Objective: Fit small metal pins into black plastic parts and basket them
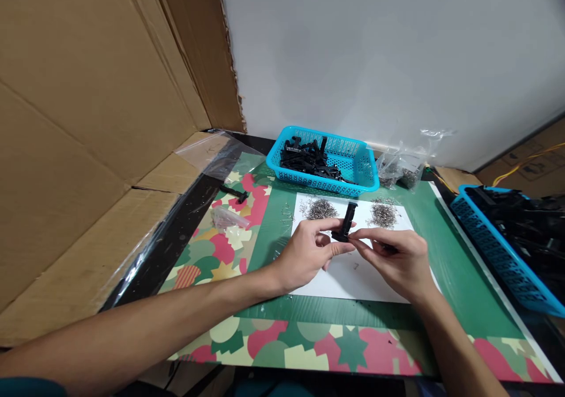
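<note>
Between the thumb and fingers of my left hand point(306, 250) is a black plastic part point(347, 220), a long narrow piece standing up from a wider base. My right hand point(399, 256) is pinched at the lower right of that part; whatever its fingertips hold is too small to make out. Both hands are over a white sheet point(326, 285). Behind them on the sheet lie two heaps of tiny metal pieces, a left heap point(322, 209) and a right heap point(383, 214). A small loose piece point(356, 266) rests below the fingers.
At the back stands a blue basket point(324, 185) partly filled with black parts. Another blue basket point(507, 247), heaped with black parts, is at the right. Clear bags point(399, 170) hold small pieces. On the left lie a black part point(233, 193) and a small bag point(229, 217). Cardboard point(88, 91) walls the left.
</note>
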A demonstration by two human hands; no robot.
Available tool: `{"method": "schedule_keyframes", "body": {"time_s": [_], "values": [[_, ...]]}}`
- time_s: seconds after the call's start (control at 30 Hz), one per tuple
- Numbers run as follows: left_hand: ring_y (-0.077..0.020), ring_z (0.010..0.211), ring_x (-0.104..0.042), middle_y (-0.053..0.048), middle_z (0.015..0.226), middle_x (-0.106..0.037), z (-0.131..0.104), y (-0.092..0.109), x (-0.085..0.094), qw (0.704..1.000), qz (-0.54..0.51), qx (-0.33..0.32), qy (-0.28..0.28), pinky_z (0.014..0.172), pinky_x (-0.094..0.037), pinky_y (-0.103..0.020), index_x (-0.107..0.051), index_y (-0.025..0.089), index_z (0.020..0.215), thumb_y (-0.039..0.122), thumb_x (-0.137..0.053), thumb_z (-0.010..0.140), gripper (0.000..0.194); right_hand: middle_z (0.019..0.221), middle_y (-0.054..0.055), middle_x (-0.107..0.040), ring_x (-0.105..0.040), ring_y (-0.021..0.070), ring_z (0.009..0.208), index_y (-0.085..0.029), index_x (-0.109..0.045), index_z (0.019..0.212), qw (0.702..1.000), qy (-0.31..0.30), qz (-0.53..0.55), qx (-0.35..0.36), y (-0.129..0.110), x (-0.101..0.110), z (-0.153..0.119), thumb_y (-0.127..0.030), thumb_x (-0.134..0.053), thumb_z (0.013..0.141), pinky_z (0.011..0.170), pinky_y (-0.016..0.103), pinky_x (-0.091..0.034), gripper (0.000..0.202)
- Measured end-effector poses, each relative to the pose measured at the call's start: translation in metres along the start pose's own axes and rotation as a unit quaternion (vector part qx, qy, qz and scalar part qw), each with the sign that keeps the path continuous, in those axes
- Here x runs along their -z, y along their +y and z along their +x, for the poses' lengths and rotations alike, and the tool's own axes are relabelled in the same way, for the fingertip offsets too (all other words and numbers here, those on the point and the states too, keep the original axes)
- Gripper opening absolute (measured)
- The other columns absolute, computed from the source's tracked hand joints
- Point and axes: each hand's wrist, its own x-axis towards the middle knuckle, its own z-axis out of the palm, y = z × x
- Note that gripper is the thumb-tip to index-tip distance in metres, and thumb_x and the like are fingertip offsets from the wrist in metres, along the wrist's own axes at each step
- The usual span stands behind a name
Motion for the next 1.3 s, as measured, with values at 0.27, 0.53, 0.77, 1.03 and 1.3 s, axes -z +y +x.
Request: {"method": "schedule_keyframes", "body": {"time_s": [0.27,0.53,0.77,1.03,1.3], "values": [[-0.0040,0.051,-0.049,-0.007,0.101,-0.078,-0.001,0.000,0.000,1.000,0.002,0.007,0.005,0.044,-0.038,-0.018,-0.081,0.017,0.123,0.036,-0.086,0.087,0.041,0.061,-0.008,-0.025,-0.024,0.0093,0.051,-0.019,-0.081,0.092,1.000,-0.015,0.006,-0.009,0.001,0.003,0.001,-0.018,-0.074,0.094,0.048,0.025,-0.023,0.007],[-0.0074,0.046,-0.046,0.003,0.060,-0.060,-0.001,0.003,0.000,0.998,0.027,0.061,0.014,0.041,-0.034,-0.019,-0.079,0.012,0.125,0.040,-0.088,0.084,0.051,0.059,-0.008,-0.026,-0.024,0.0094,0.051,-0.018,-0.083,0.093,0.999,-0.030,0.018,-0.001,0.004,0.002,0.000,-0.017,-0.072,0.096,0.048,0.025,-0.024,0.011],[-0.0056,0.044,-0.050,-0.006,0.086,-0.076,-0.001,0.000,0.003,0.996,0.044,0.069,-0.041,0.041,-0.035,-0.020,-0.077,0.013,0.128,0.042,-0.079,0.092,0.046,0.056,-0.004,-0.056,-0.032,0.0082,0.048,-0.017,-0.083,0.089,0.996,-0.061,0.051,-0.032,0.005,0.006,0.001,-0.021,-0.072,0.097,0.044,0.025,-0.026,0.014],[-0.0062,0.052,-0.050,-0.010,0.104,-0.075,-0.002,0.002,0.005,0.993,0.034,0.021,-0.112,0.047,-0.037,-0.020,-0.072,0.016,0.133,0.052,-0.061,0.104,0.048,0.058,-0.002,-0.063,-0.038,0.0099,0.048,-0.023,-0.085,0.091,0.997,-0.032,0.051,-0.054,0.006,0.008,0.003,-0.035,-0.077,0.095,0.046,0.024,-0.033,0.015],[-0.0157,0.077,-0.060,-0.010,0.113,-0.072,-0.002,0.005,0.009,0.980,0.159,-0.072,-0.097,0.075,-0.052,-0.031,-0.070,0.019,0.139,0.053,-0.053,0.108,0.048,0.077,0.003,-0.082,-0.068,0.0153,0.056,-0.025,-0.086,0.087,0.997,0.004,0.063,-0.034,0.008,0.012,0.000,-0.022,-0.081,0.089,0.051,0.024,-0.051,0.006]]}}
